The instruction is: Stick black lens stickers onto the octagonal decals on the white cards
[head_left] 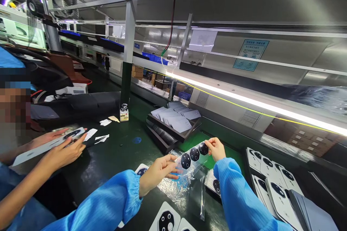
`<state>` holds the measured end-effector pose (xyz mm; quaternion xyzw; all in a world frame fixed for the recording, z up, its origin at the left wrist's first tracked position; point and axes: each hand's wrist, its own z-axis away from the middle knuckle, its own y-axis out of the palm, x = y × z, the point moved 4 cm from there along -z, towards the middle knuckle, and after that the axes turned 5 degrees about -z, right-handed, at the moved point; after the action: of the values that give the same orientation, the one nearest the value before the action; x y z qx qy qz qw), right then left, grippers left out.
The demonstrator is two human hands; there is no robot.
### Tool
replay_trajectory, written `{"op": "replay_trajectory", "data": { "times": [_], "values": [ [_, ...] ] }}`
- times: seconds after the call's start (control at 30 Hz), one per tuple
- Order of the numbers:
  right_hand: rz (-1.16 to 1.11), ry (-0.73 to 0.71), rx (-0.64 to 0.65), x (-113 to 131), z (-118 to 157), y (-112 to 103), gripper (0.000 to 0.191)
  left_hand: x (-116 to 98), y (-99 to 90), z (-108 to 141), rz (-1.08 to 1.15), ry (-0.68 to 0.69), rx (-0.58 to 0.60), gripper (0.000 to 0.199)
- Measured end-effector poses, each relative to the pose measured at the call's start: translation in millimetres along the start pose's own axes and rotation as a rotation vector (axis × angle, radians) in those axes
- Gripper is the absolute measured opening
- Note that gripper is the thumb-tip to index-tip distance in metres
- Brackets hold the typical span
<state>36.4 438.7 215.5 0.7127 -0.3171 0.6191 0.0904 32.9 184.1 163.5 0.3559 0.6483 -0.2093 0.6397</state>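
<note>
While the right hand's [216, 148] fingers pinch a clear strip's [194, 154] end, the left hand [157, 173] steadies the other. Its fingers look loosely spread.

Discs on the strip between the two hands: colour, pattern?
Black discs with small pale marks. Shows best in the head view.

one head-worn view; it looks forward and down over the bench [116, 151], hands at close range.

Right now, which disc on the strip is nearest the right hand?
The end disc beside the right hand; the other two lie toward the left hand.
</note>
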Motion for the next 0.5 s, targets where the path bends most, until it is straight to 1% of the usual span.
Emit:
{"op": "replay_trajectory", "data": {
  "times": [0.17,0.33,0.5],
  "values": [
    [-0.003,-0.018,0.019,-8,-4,-3,0.021,0,0.3,1,-0.008,0.014,0.019,0.065],
    [0.000,-0.028,0.028,-12,-6,-3,0.022,1,-0.4,1,-0.022,0.018,0.027,0.071],
    [0.010,-0.038,0.027,-10,-6,-1,0.022,2,-1.1,-1,-0.030,0.022,0.042,0.073]
  ]
}}
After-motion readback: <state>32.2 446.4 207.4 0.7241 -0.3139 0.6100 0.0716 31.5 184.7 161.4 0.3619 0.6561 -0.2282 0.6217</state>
